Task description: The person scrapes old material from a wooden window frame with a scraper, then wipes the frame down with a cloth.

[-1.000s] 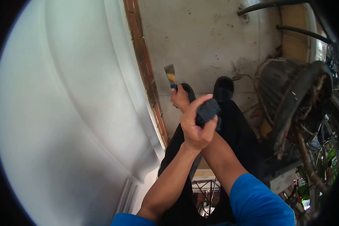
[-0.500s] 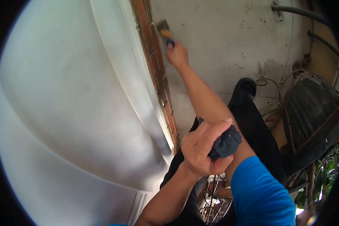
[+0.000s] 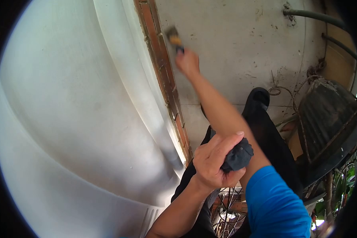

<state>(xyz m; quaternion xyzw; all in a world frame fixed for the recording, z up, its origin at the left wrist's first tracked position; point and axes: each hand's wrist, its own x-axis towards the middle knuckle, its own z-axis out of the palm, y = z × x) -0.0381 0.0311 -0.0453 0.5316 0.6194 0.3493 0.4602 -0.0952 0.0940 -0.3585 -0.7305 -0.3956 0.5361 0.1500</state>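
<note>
My right hand (image 3: pixel 187 63), at the end of the outstretched arm, is closed on the dark handle of a paintbrush (image 3: pixel 173 39) with a yellow band. The brush's slightly blurred head is beside the reddish-brown brick strip (image 3: pixel 162 63), over the pale surface. Close to the camera, my left hand (image 3: pixel 216 162) wraps round a crumpled dark grey cloth (image 3: pixel 238 155). That hand lies in front of my right forearm, and part of the cloth is hidden in the fingers.
A large smooth white panel (image 3: pixel 75 107) fills the left side. At the right are a dark ribbed container (image 3: pixel 329 115), a thin looped cord and two green hoses (image 3: pixel 313 15). Plants and curled metalwork show at the bottom, near my legs.
The brush and my right hand sit slightly lower in the view. My left hand and the cloth also appear a little lower. The whole view has shifted slightly.
</note>
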